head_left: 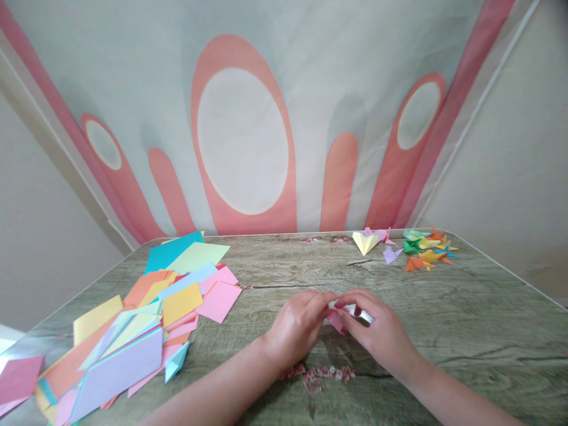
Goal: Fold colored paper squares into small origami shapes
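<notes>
"Grip?"
"Left hand (302,322) and right hand (377,331) both closed, fingertips pinching a small pink paper (337,321) between them, just above the counter (284,260)."
"Around it?"
"Loose coloured sheets (124,349) lay heaped left; folded paper figures (428,248) sat far right."

There is one camera, up on the person's head. It looks forward and down over the near edge of the wooden table (284,269), across to the far wall hanging (310,118). No second view shares this.
</notes>
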`<control>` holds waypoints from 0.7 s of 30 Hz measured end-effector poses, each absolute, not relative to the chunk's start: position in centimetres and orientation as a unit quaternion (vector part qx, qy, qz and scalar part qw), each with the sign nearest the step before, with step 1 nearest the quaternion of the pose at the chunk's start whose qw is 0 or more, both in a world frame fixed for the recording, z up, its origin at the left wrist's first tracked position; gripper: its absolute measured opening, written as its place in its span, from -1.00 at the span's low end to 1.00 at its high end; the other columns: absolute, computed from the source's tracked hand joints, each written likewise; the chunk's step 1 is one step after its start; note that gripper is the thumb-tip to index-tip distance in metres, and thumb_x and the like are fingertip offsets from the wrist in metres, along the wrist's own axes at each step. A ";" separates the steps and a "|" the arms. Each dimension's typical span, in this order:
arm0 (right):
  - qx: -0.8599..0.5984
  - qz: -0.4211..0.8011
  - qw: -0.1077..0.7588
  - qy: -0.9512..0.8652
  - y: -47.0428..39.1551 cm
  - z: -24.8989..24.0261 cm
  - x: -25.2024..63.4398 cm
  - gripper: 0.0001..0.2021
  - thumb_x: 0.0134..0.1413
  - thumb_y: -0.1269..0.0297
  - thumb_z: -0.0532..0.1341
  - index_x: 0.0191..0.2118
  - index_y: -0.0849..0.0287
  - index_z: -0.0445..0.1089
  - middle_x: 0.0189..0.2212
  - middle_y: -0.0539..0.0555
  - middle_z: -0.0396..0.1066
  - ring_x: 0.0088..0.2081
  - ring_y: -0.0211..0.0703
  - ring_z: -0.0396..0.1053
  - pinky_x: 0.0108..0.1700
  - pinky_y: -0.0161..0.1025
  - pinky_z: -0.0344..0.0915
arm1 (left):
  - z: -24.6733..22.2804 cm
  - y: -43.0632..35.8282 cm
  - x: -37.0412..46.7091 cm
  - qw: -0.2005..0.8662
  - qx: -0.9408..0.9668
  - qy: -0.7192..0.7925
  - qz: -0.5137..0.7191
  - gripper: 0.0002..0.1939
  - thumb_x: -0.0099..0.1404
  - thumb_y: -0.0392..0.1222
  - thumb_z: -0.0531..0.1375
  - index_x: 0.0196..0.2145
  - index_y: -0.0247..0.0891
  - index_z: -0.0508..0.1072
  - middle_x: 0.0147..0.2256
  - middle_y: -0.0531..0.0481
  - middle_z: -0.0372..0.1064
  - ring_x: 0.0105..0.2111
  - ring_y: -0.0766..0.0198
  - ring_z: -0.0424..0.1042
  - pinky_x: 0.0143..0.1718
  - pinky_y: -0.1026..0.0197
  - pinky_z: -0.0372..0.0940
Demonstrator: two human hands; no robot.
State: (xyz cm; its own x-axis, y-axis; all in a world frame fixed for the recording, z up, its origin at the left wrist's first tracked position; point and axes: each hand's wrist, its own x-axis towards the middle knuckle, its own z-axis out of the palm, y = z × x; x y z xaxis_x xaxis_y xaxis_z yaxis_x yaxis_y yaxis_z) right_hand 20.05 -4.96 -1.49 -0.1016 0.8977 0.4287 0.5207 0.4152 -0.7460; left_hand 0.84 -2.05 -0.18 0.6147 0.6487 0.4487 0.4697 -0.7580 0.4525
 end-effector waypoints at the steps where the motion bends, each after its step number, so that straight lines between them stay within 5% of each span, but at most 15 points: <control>1: -0.496 0.202 0.449 -0.715 -4.9 -1.6 20.0 -0.93 0.11 0.27 0.23 -0.30 0.11 0.44 -0.31 0.07 0.47 -0.23 -0.09 0.40 -0.22 -0.20 0.34 | -0.2 -2.1 0.9 0.145 0.888 0.313 0.303 -0.71 0.38 -0.31 0.04 0.04 -0.22 0.32 -0.24 -0.08 0.45 -0.24 0.24 0.43 -0.16 0.22 0.30; 8: -0.473 0.140 0.448 -0.746 -5.1 -1.7 20.0 -0.92 0.16 0.30 0.19 -0.33 0.11 0.43 -0.37 0.06 0.44 -0.25 -0.08 0.39 -0.19 -0.16 0.34 | 0.7 -2.0 0.9 0.115 0.894 0.328 0.283 -0.83 0.36 -0.25 0.08 -0.30 -0.27 0.48 -0.36 -0.07 0.41 -0.31 0.25 0.40 -0.25 0.25 0.27; 14: -0.453 0.119 0.447 -0.762 -5.2 -1.6 20.0 -0.90 0.17 0.32 0.19 -0.37 0.10 0.43 -0.39 0.07 0.45 -0.24 -0.07 0.40 -0.18 -0.14 0.35 | 0.6 -2.1 1.0 0.121 0.895 0.330 0.274 -0.83 0.34 -0.29 0.10 -0.35 -0.26 0.48 -0.39 -0.05 0.40 -0.34 0.26 0.38 -0.27 0.26 0.24; 21: -0.506 0.172 0.485 -0.692 -5.3 -0.9 20.1 -0.79 0.21 0.16 0.14 -0.09 0.10 0.34 -0.08 0.14 0.40 -0.07 -0.05 0.37 -0.20 -0.20 0.37 | 1.0 -1.1 0.9 0.228 0.791 0.441 0.358 -0.86 0.28 -0.26 0.18 -0.43 -0.29 0.46 -0.45 0.01 0.41 -0.40 0.30 0.39 -0.32 0.29 0.24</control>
